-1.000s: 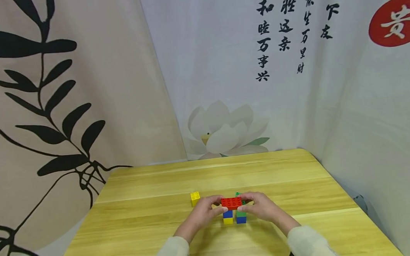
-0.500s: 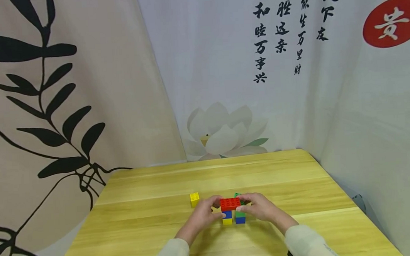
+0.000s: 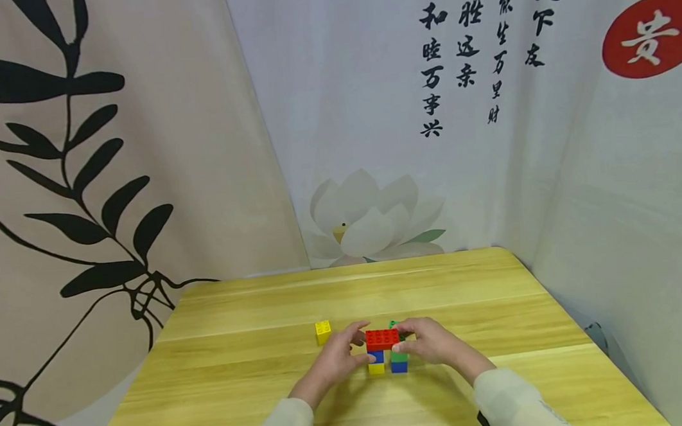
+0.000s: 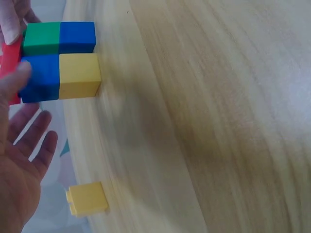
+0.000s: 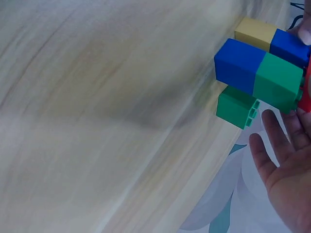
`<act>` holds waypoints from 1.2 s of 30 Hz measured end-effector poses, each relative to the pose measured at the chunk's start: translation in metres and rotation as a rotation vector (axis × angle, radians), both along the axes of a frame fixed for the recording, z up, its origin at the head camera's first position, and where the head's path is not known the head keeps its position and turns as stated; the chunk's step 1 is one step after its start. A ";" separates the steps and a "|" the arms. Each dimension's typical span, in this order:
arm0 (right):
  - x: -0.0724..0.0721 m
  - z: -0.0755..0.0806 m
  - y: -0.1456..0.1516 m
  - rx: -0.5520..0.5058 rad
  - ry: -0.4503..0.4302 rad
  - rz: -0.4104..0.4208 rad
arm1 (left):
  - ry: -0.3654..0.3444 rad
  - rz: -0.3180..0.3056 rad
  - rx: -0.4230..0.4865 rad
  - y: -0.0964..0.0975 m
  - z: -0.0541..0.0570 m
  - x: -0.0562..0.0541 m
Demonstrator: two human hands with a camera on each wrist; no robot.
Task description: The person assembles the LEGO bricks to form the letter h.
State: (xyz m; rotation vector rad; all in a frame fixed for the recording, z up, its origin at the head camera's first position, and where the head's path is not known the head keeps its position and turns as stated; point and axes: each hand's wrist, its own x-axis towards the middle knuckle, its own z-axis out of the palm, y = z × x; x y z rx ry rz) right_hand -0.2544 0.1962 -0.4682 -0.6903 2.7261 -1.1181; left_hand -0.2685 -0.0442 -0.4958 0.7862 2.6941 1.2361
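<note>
A red brick [image 3: 382,339] lies across two small stacks, bridging them at the top. The left stack has a blue brick [image 4: 41,77] over a yellow brick [image 4: 79,75]; the right has a green brick [image 5: 278,80] over a blue brick [image 5: 239,65]. My right hand [image 3: 431,341] pinches the red brick's right end between thumb and forefinger. At the other side my left hand [image 3: 339,356] has its fingers loosely spread off the brick, its thumb tip right at the upper blue brick. Much of the red brick is cut off in both wrist views.
A single yellow brick [image 3: 323,332] stands on the wooden table [image 3: 256,359] left of the stacks. Another green brick [image 5: 236,107] stands behind the right stack, mostly hidden in the head view. A printed curtain [image 3: 359,109] hangs beyond the table's far edge.
The left hand's fingers have come off the red brick and spread, its thumb dropping to the blue brick. The red brick has settled slightly; the right hand keeps its place.
</note>
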 end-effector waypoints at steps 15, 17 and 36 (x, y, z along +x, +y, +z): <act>0.002 -0.009 0.006 0.041 -0.028 -0.053 | 0.053 -0.046 0.014 0.001 0.007 0.003; 0.002 -0.013 0.006 0.051 -0.028 -0.061 | 0.054 -0.047 0.006 0.002 0.009 0.003; 0.000 -0.017 0.004 0.006 -0.048 -0.106 | 0.015 -0.018 -0.062 0.001 0.011 0.001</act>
